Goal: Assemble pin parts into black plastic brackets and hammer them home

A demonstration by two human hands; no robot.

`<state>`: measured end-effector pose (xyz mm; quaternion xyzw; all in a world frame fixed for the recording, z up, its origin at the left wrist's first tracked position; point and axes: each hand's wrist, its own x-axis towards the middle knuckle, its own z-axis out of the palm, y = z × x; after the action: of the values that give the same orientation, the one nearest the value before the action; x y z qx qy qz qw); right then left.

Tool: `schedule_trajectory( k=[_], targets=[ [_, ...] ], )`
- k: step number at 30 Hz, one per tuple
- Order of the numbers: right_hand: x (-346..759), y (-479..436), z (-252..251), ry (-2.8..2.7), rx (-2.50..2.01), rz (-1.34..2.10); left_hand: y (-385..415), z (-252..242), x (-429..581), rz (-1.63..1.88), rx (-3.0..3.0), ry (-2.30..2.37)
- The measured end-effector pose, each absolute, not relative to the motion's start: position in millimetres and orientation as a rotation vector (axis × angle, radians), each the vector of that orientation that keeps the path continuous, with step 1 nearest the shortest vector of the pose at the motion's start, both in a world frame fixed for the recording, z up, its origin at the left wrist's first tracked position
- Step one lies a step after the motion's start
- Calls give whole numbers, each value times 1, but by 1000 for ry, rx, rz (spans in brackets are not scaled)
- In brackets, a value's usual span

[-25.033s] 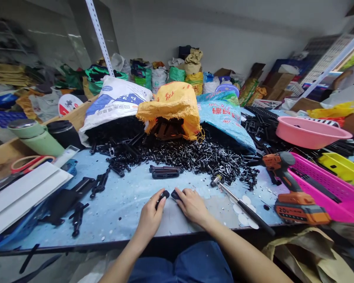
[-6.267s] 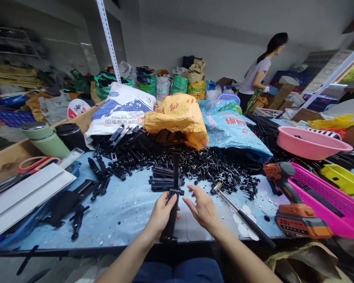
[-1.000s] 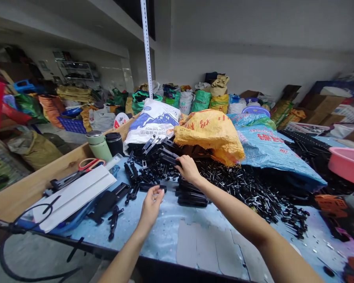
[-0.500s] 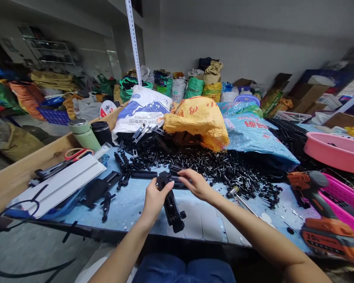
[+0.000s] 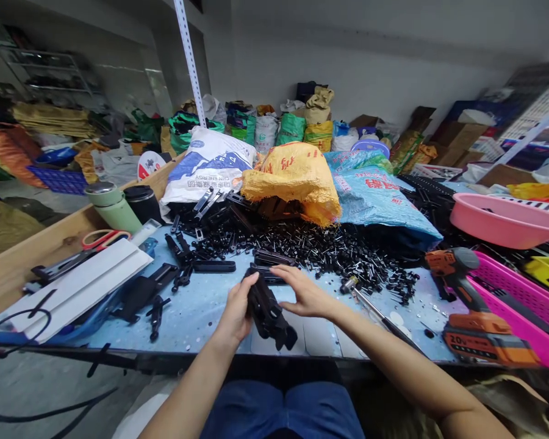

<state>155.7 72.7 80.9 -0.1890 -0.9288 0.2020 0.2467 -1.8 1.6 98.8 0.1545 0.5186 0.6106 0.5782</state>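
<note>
A black part (image 5: 271, 314), long and blocky, dull-sheened, with rounded knobs at its near end, is held aslant over the near side of the blue bench (image 5: 192, 323), inside the narrow grip of a worker's left hand (image 5: 235, 311). Beside it, the right hand (image 5: 310, 297) keeps a wide grip, thumb well apart from bent fingers; from where I stand, I cannot tell whether they touch the part. Just beyond lie smooth, straight black bars (image 5: 272, 257) and a bristling heap of pins (image 5: 357, 256), bright metal shanks under dark heads. Behind slump a frayed yellow sack (image 5: 293, 164), a wrinkled blue sack (image 5: 370, 189) and a white sack (image 5: 205, 161). At right: a steel-shafted hammer (image 5: 396, 329) and an orange drill (image 5: 478, 321)
</note>
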Motion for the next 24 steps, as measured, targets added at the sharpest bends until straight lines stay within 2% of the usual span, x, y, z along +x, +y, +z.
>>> schedule_trajectory(
  k=[5, 11, 13, 15, 18, 24],
  targets=[
    [138, 64, 62, -2600, -613, 499, -11, 96, 20, 1297, 447, 1159],
    [150, 50, 60, -2787, -782, 116, -19, 94, 27, 1130, 257, 1150],
    [162, 45, 63, -2842, -843, 66, -15, 93, 23, 1177, 228, 1190],
    [176, 40, 66, -2905, -959, 89, -9, 91, 9, 1391, 271, 1326],
    [197, 29, 71, -2929, -1182, 208, 0, 85, -20, 1877, 404, 1609],
    [202, 17, 79, -2682, -1125, 1055, 4, 81, -28, 2029, 605, 1750]
  ],
)
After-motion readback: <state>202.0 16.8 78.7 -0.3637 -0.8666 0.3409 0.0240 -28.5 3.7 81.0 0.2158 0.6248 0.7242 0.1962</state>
